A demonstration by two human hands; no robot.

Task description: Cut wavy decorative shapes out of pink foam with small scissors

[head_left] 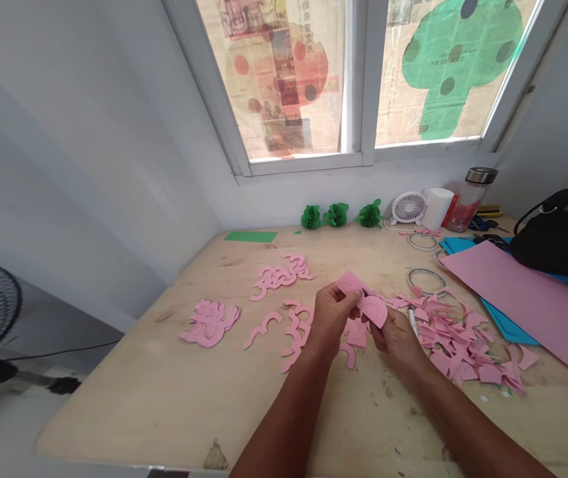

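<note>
A pink paper piece [373,311] with curved lines on it is held up over the table, its right end rounded. My left hand [334,312] is closed on its left part, thumb on top. Fingers of my right hand [397,337] close on the right end from below. A small dark spot shows between the hands, too small to name. Beneath and left of the hands lie wavy pink paper cutouts [291,332]. Farther left are a stack of pink cutouts [209,323] and a loose group of pink cutouts [284,273].
Pink paper scraps [463,338] pile up on the right, with a white pen [412,320] beside them. Pink sheet [527,299], black bag [557,239], tape rings [426,280], bottle [470,199], small fan [408,209] and green paper ornaments [336,214] stand or lie around.
</note>
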